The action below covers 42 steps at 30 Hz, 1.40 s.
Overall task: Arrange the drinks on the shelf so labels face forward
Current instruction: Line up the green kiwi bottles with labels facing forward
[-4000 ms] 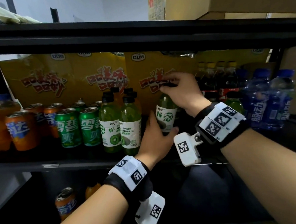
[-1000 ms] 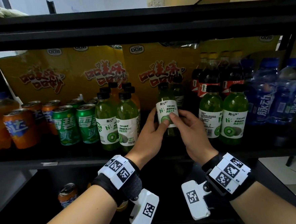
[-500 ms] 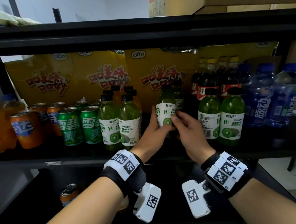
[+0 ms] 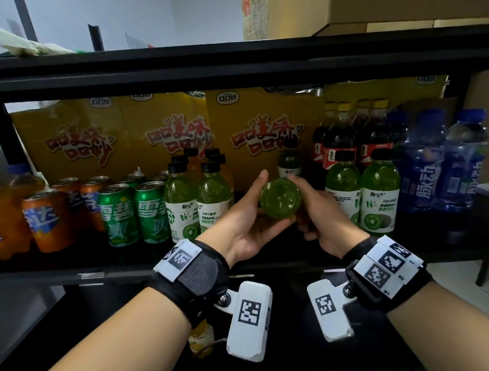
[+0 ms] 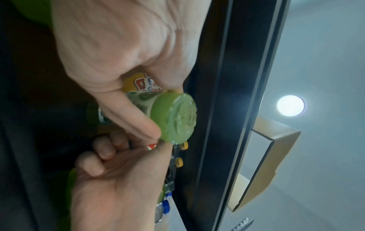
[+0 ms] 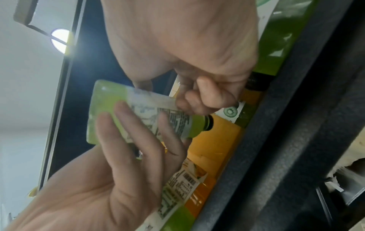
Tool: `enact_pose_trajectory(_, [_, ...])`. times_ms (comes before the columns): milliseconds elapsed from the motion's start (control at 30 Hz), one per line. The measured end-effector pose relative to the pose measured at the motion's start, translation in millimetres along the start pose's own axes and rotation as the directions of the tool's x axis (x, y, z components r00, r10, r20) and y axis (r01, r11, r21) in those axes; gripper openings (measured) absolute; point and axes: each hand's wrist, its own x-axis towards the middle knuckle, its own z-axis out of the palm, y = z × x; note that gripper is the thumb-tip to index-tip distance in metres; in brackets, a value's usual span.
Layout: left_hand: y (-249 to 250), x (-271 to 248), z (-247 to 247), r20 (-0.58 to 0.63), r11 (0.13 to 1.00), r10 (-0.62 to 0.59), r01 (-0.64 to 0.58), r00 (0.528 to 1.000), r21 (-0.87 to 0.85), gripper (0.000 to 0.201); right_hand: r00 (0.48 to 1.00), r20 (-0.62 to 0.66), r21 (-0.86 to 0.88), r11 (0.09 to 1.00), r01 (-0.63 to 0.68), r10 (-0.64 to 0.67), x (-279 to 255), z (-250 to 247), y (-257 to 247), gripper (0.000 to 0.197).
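A black shelf (image 4: pixel 242 260) fills the wall ahead, with yellow cartons (image 4: pixel 158 133) standing along its back. In front of them, from left to right, stand orange cans (image 4: pixel 47 219), green cans (image 4: pixel 118 214), two green kiwi bottles (image 4: pixel 198 200), then a gap, two more kiwi bottles (image 4: pixel 362 191) and blue water bottles (image 4: pixel 444 165). In that gap both hands hold one kiwi bottle (image 4: pixel 279 198) tipped on its side above the shelf, its green base towards the person and its cap towards the cartons. The left hand (image 4: pixel 246 223) cradles it with thumb and fingers wrapped round the label; the right hand (image 4: pixel 323 217) pinches its other side, fingers curled.
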Motion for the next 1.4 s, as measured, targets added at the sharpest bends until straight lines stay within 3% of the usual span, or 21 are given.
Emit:
enact_pose_trajectory(67, [-1,-1,0,0.018,0.997,-0.053,0.054,0.998,-0.049,0.067,1.0,0.011,-0.015,1.0,-0.023,0.023,-4,1,-1,0.058])
enact_pose_trajectory(133, [-3,-3,0,0.022,0.998,-0.049,0.05,0.999,-0.028,0.064,0.999,0.022,-0.02,0.999,-0.038,0.039,-7,1,-2,0.059])
enact_pose_trajectory(233, [-7,-1,-2,-0.024,0.988,0.083,-0.079,0.996,0.131,0.041,0.999,0.026,0.006,1.0,-0.027,0.026,-13,-1,-4,0.052])
enact_pose_trajectory(333, [-13,2,-2,-0.048,0.95,0.22,-0.203,0.974,0.24,0.037,0.994,-0.006,0.08,0.991,0.107,-0.107,-19,-2,-10,0.042])
enact_pose_trajectory(433, [-21,4,-3,0.005,0.881,0.388,-0.372,0.922,0.293,0.051,0.968,0.047,0.08,0.966,0.244,-0.248,-23,0,-19,0.037])
enact_pose_trajectory(533, [-29,6,-7,0.139,0.732,0.544,-0.549,0.828,0.404,0.057,0.921,0.091,-0.139,0.911,0.388,-0.378,-26,-3,-24,0.056])
enact_pose_trajectory(667, [-34,10,-13,0.252,0.529,0.675,-0.693,0.693,0.49,0.071,0.792,0.149,-0.334,0.724,0.603,-0.591,-39,-7,-18,0.069])
enact_pose_trajectory(767, [-37,13,-15,0.313,0.288,0.779,-0.754,0.543,0.591,0.081,0.63,0.165,-0.365,0.546,0.754,-0.759,-48,-5,-7,0.063])
enact_pose_trajectory(833, [-38,16,-18,0.325,0.158,0.842,-0.774,0.43,0.614,0.069,0.505,0.182,-0.399,0.406,0.822,-0.844,-51,-2,-1,0.059])
enact_pose_trajectory(867, [-38,17,-18,0.308,0.136,0.868,-0.782,0.39,0.608,0.062,0.449,0.191,-0.416,0.342,0.842,-0.873,-52,-1,2,0.058])
enact_pose_trajectory(933, [-38,17,-19,0.289,0.121,0.889,-0.79,0.356,0.601,0.057,0.387,0.188,-0.43,0.279,0.859,-0.903,-53,1,6,0.057])
enact_pose_trajectory(1000, [-37,16,-17,0.306,0.098,0.886,-0.786,0.348,0.61,0.059,0.366,0.165,-0.425,0.269,0.864,-0.916,-54,3,6,0.056])
enact_pose_trajectory(1067, [-36,14,-17,0.28,0.158,0.873,-0.776,0.399,0.611,0.066,0.392,0.141,-0.402,0.309,0.862,-0.909,-55,2,2,0.06])
enact_pose_trajectory(1100, [-35,13,-18,0.265,0.184,0.866,-0.764,0.423,0.618,0.069,0.439,0.13,-0.374,0.366,0.852,-0.889,-55,0,-3,0.065])
enact_pose_trajectory(1200, [-37,13,-24,0.234,0.214,0.853,-0.722,0.467,0.658,0.062,0.68,0.135,-0.275,0.632,0.724,-0.721,-52,-6,-24,0.08])
enact_pose_trajectory(1233, [-37,12,-24,0.224,0.243,0.84,-0.713,0.493,0.658,0.058,0.736,0.156,-0.274,0.687,0.673,-0.659,-51,-7,-33,0.078])
enact_pose_trajectory(1333, [-35,7,-18,0.195,0.33,0.786,-0.664,0.587,0.671,0.057,0.79,0.23,-0.451,0.657,0.604,-0.568,-44,-13,-55,0.068])
enact_pose_trajectory(1400, [-32,4,-14,0.186,0.351,0.765,-0.642,0.616,0.682,0.054,0.809,0.253,-0.529,0.624,0.575,-0.531,-38,-15,-65,0.069])
